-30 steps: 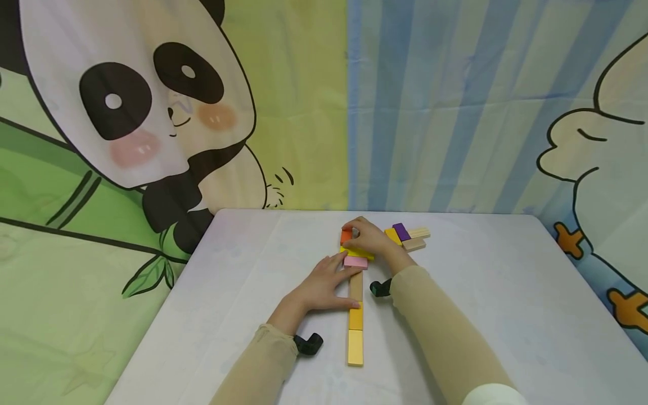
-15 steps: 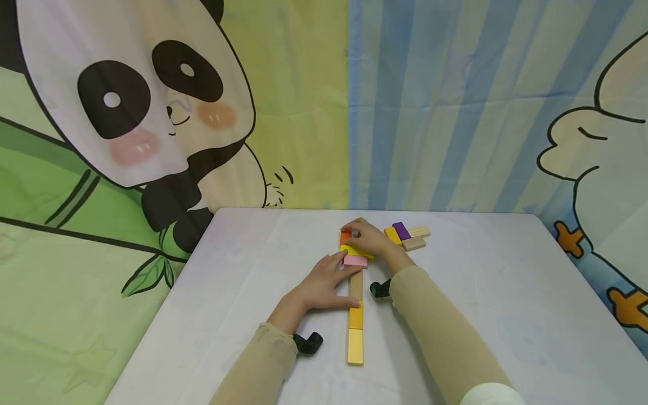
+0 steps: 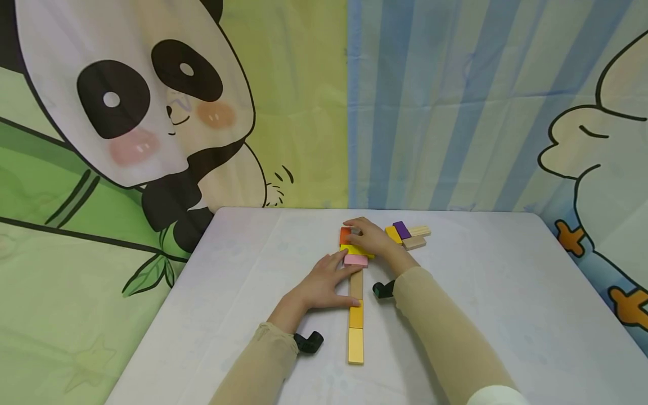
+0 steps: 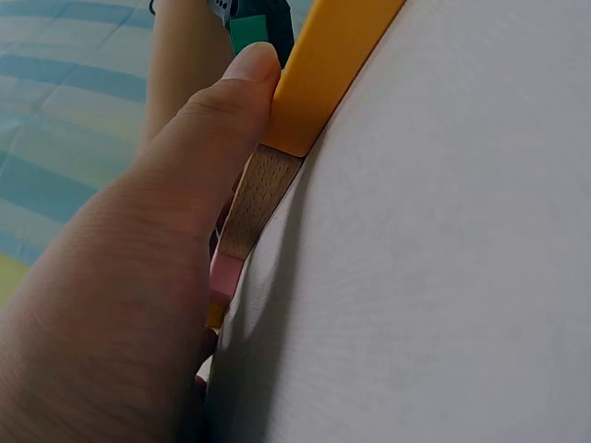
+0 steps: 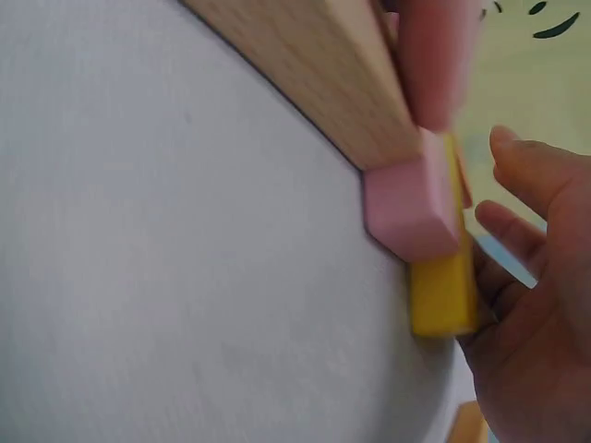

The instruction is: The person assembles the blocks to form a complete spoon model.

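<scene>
Under the left hand (image 3: 322, 285), a wooden block (image 3: 356, 286) is part-hidden.

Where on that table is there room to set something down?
Bare table lies left of the left hand and right of the right sleeve. The far middle is crowded with the right hand, pink block and purple block.

Diffuse light leaves soft shadows on the table (image 3: 486, 292), the right wrist view blurry.
</scene>
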Action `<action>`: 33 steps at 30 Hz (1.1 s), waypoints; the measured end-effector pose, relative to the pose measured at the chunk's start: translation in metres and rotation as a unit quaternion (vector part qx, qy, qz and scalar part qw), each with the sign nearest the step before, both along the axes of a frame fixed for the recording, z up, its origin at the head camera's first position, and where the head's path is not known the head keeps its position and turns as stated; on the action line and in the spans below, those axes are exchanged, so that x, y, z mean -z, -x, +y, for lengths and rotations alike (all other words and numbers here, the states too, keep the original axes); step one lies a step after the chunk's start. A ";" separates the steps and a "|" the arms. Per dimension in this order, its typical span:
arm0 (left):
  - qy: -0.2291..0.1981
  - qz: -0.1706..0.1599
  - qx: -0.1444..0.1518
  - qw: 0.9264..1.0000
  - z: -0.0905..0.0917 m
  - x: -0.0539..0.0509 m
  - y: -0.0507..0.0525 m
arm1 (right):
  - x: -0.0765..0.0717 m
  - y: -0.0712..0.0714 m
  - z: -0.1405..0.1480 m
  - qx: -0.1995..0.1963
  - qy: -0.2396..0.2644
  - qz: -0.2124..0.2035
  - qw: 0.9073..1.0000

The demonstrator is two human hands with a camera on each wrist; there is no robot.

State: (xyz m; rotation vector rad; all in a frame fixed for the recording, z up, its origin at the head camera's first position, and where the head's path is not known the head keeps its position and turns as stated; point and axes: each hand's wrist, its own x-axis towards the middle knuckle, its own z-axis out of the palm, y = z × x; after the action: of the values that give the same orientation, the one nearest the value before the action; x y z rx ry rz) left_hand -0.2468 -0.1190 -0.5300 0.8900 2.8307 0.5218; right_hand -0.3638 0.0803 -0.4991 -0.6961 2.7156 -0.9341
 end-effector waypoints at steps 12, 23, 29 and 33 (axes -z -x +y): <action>0.000 0.003 -0.018 1.000 0.000 0.006 0.000 | -0.020 -0.030 0.073 0.061 0.018 0.047 0.997; -0.004 -0.008 -0.022 1.000 -0.001 0.005 -0.002 | -0.003 -0.060 0.135 0.135 0.019 0.037 0.990; -0.004 -0.010 -0.022 1.000 0.001 0.003 -0.001 | 0.006 -0.071 0.143 0.105 0.007 0.053 0.993; -0.004 -0.013 -0.020 1.000 0.002 0.002 -0.001 | 0.011 -0.075 0.145 0.118 0.008 0.063 0.991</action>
State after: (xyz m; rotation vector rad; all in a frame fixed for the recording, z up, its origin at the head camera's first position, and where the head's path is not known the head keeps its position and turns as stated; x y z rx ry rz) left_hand -0.2459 -0.1172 -0.5322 0.8227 2.8312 0.5448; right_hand -0.2890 0.2254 -0.5099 -0.4574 2.9542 -0.9937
